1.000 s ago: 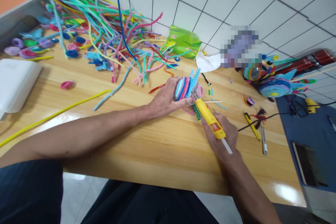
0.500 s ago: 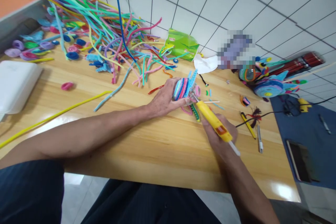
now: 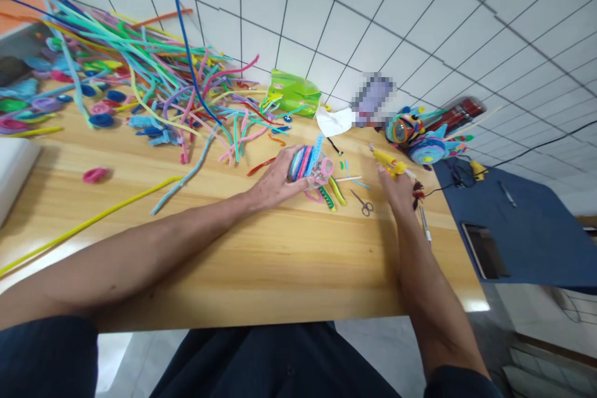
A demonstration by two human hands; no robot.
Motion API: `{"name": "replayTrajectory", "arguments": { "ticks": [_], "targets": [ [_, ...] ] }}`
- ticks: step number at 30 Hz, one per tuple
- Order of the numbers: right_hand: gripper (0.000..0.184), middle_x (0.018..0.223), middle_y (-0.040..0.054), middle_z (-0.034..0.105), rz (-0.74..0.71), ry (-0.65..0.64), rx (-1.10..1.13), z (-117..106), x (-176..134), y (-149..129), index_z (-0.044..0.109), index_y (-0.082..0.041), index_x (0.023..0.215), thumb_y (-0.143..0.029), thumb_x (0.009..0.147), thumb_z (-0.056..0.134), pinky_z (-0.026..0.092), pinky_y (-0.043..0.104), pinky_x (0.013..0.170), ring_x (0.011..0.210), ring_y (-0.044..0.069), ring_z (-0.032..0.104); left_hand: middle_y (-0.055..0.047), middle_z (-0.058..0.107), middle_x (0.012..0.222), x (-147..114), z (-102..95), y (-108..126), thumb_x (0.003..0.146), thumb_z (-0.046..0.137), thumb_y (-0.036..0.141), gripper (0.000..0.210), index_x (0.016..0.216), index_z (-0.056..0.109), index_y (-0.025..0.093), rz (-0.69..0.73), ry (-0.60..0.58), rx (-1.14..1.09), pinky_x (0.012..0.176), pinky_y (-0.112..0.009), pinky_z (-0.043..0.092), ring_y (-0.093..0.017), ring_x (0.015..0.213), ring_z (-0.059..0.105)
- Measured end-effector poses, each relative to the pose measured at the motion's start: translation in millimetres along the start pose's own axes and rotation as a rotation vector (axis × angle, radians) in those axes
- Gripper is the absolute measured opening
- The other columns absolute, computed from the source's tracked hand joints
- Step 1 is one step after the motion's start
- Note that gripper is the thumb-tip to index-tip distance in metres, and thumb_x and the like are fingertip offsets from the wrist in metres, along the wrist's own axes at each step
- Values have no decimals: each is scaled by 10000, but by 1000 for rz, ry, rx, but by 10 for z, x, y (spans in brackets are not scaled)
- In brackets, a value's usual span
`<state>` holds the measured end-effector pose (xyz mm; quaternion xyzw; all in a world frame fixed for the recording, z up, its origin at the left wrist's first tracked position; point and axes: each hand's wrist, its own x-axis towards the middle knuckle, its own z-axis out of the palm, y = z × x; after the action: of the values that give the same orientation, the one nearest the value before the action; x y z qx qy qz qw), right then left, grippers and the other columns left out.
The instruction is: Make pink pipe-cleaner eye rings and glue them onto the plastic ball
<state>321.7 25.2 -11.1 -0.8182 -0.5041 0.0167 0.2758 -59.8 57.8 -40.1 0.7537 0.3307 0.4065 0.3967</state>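
Your left hand [image 3: 276, 183] clasps striped craftwork [image 3: 301, 163]. Toward the right table edge [image 3: 454, 252], your right hand [image 3: 396, 191] grips a glue gun [image 3: 388, 162]

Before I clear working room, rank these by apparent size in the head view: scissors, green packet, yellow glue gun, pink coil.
1. Green packet
2. Yellow glue gun
Unranked: scissors and pink coil are both smaller, but too alike to order.

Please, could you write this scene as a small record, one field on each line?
Left hand: holds striped pink-and-blue fuzzy craft piece
Right hand: holds yellow plastic glue gun
Between the hands: small metal scissors
Surface: pale wooden table
Back left: heap of multicoloured fuzzy stems
Back middle: green plastic packet near white tiled wall
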Motion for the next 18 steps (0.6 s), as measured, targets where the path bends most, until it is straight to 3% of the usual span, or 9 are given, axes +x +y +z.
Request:
{"name": "replayTrajectory", "arguments": {
  "ticks": [5,11,13,15,18],
  "targets": [
    [567,1235,273,790,104,-20,-62,91,0,36,761,-111,1215,-577,937,595,569,548,1060,1197,428,737,-205,565,1613,7,-16,13,931,743,577,864,1631,426,181,-36,-24,-13,1294,-598,474,-392,1485,592],
    [593,1197,246,768,89,58,-97,-170,-326,168,721,-126,1215,-612,876,695,568,560,1044,1115,382,715,-192,554,1627,11,-29,17,927,743,559,854,1628,423,192,-32,-25,-29,1309,-575,460,-379,1504,579],
    [508,1106,176,787,11,29,-77,-226,-496,178,737,-181,1153,-609,882,701,593,521,980,1004,333,719,-198,567,1607,11,-29,14,917,755,574,867,1622,431,187,-34,-20,-40,1295,-576,473,-380,1479,594],
    [381,989,121,790,-146,-89,-49,-223,-643,134,758,-217,1040,-567,902,702,602,467,911,888,287,713,-199,572,1599,12,-33,14,908,765,588,874,1617,442,192,-31,-18,-50,1289,-580,478,-382,1467,601],
    [227,971,109,793,-286,-228,-96,-137,-763,2,756,-228,960,-440,913,694,591,438,906,899,274,716,-200,568,1608,11,-49,26,915,767,602,867,1617,447,207,-32,-33,-64,1290,-584,475,-385,1472,594]
  ]
}}
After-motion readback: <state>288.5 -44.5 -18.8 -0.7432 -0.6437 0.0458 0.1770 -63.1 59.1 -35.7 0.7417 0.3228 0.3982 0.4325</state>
